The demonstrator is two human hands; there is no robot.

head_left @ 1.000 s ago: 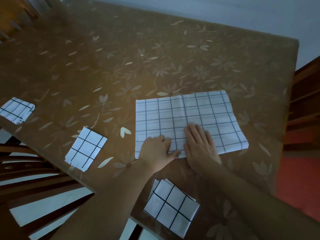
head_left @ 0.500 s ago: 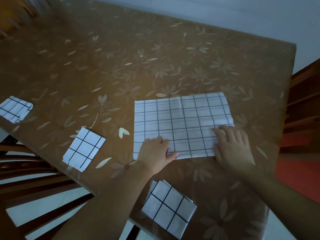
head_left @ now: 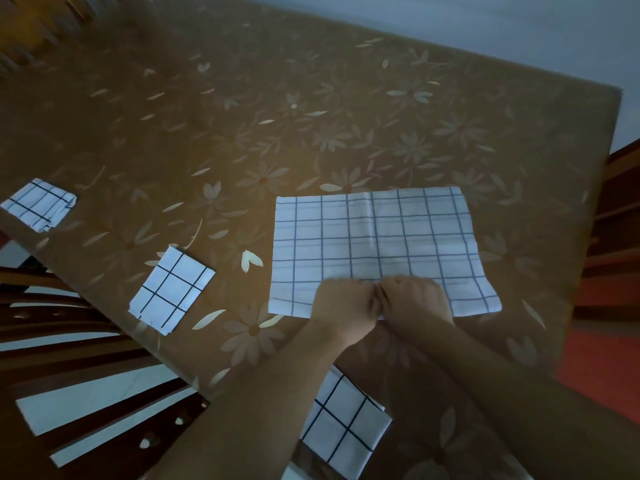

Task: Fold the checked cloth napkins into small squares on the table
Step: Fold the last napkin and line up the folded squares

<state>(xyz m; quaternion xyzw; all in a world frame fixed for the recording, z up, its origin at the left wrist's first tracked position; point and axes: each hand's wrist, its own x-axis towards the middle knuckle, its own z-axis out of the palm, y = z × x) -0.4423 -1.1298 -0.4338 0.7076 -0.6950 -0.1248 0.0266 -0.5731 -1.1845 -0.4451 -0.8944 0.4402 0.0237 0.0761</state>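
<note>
A white checked napkin [head_left: 374, 237] lies on the brown flowered table [head_left: 311, 116] as a wide rectangle with a crease down its middle. My left hand [head_left: 343, 306] and my right hand [head_left: 415, 303] sit side by side, touching, at the middle of its near edge. Both have curled fingers and knuckles up, and they seem to pinch that edge. Three folded checked squares lie around: one [head_left: 171, 289] to the left, one [head_left: 40, 204] at the far left table edge, and one [head_left: 343, 431] near me, partly under my left forearm.
The table's near edge runs diagonally from left to bottom centre. Dark wooden chair slats [head_left: 69, 341] stand below it at the lower left. Wooden furniture [head_left: 620, 220] and a red floor lie past the table's right edge.
My right hand slid out to the napkin's right end, then came back to the middle beside my left hand. Its flat fingers have curled. My left hand stayed at the near edge.
</note>
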